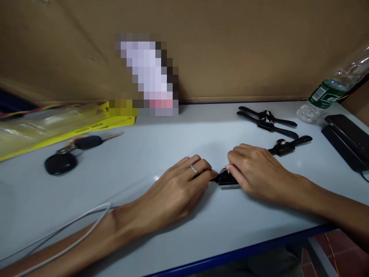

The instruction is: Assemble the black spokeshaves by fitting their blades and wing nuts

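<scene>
A small black tool (225, 178) with a metal blade lies on the white table (161, 154), and both my hands close on it. My left hand (175, 188), a ring on one finger, pinches its left end with curled fingers. My right hand (253, 171) covers its right side, fingertips pressed on the middle part. Its right handle (291, 145) sticks out beyond my right hand. Two more black tools of the same kind (266, 120) lie behind, near the cardboard wall.
A car key with a black fob (70, 152) lies at the left. A yellow box and plastic wrap (57, 123) sit behind it. A plastic bottle (331, 92) and a black phone (347, 138) are at the right. A white cable (66, 227) crosses my left forearm. The table's blue edge (245, 252) is near.
</scene>
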A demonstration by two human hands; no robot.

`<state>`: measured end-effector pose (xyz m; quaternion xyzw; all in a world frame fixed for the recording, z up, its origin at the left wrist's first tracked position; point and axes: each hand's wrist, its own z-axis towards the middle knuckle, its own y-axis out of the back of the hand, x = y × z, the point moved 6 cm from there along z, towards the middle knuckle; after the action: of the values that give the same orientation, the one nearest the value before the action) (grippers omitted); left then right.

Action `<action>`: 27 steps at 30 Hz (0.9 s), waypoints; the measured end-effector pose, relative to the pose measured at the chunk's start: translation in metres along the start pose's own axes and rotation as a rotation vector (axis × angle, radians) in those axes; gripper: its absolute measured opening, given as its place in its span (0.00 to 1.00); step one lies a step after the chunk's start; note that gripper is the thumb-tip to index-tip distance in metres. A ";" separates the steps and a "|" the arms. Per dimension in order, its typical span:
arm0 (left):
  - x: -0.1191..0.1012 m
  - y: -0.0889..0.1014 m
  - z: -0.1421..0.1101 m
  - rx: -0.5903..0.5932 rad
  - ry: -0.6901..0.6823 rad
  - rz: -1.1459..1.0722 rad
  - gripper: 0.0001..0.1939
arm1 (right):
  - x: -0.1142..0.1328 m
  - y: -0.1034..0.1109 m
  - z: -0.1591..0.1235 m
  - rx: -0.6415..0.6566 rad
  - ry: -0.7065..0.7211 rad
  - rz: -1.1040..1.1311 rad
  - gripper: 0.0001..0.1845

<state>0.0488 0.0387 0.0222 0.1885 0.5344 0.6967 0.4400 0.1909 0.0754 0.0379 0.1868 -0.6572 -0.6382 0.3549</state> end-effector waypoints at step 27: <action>-0.002 0.002 0.000 0.005 -0.008 0.017 0.14 | 0.006 0.013 -0.008 0.006 0.067 -0.080 0.16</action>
<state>0.0491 0.0371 0.0245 0.1968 0.5326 0.6983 0.4358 0.1956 0.0671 0.0511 0.2352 -0.6388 -0.6433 0.3503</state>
